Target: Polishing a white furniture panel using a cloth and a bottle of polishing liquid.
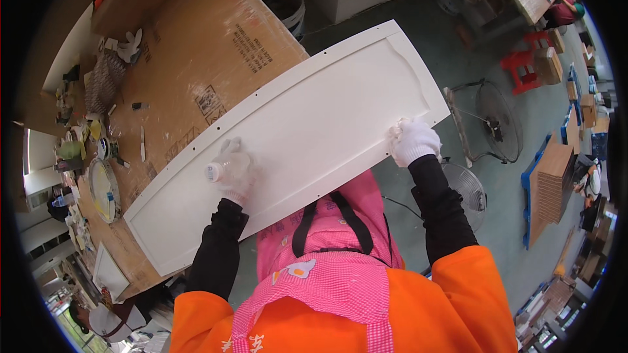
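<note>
Wiping step, by the look of it. Left hand (232, 167), white-gloved, is closed around a small clear bottle (214, 171) over the white cabinet door panel (307, 137). Right hand (413, 140), at three o'clock of the panel, presses a bunched white cloth (399, 127) to its edge. Next move calls for steady strokes. Panel lies flat, matte, with a raised border, overhanging the cardboard-covered table (196, 46).

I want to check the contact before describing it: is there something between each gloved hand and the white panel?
Yes, on both sides. The left hand holds a small clear bottle against the white panel. The right hand presses a white cloth near the panel's edge. Both hands also wear white gloves.
</note>
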`<state>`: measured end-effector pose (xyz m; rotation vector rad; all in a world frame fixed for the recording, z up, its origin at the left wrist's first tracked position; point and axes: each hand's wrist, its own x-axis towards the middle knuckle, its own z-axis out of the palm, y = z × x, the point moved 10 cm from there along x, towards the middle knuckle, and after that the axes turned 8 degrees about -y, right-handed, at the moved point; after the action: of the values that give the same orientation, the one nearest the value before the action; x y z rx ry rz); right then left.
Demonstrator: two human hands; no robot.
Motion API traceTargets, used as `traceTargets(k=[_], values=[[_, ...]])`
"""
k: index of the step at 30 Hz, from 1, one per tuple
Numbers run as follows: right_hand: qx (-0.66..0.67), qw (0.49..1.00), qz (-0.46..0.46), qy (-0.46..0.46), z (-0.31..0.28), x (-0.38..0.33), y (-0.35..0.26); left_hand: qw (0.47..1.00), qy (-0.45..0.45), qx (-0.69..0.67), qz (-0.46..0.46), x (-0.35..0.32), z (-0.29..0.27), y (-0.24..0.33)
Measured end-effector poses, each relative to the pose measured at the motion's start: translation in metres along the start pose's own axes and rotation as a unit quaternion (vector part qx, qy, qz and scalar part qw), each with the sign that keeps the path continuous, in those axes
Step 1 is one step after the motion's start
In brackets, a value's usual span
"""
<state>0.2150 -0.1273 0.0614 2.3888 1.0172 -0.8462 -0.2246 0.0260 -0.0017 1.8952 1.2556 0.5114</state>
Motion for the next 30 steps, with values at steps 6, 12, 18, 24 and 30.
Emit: traceTargets(k=[6, 12, 18, 24, 30], values=[[-0.023, 0.999, -0.043, 0.008, 0.001, 0.001, -0.011, 0.999, 0.033, -0.040, -0.002, 0.001, -0.002, 0.005], [-0.094, 0.992, -0.022, 0.083, 0.008, 0.025, -0.003, 0.998, 0.059, 0.018, 0.026, 0.002, -0.005, 0.011], [-0.086, 0.991, -0.061, 0.077, 0.015, 0.022, 0.001, 0.999, -0.027, -0.002, -0.040, 0.002, 0.006, -0.005], [-0.025, 0.988, -0.075, 0.133, -0.010, -0.016, -0.026, 0.996, -0.015, -0.070, -0.048, 0.004, 0.009, -0.004], [-0.017, 0.962, -0.235, 0.134, 0.038, -0.026, -0.060, 0.999, 0.035, 0.012, 0.017, 0.004, -0.003, 0.015]])
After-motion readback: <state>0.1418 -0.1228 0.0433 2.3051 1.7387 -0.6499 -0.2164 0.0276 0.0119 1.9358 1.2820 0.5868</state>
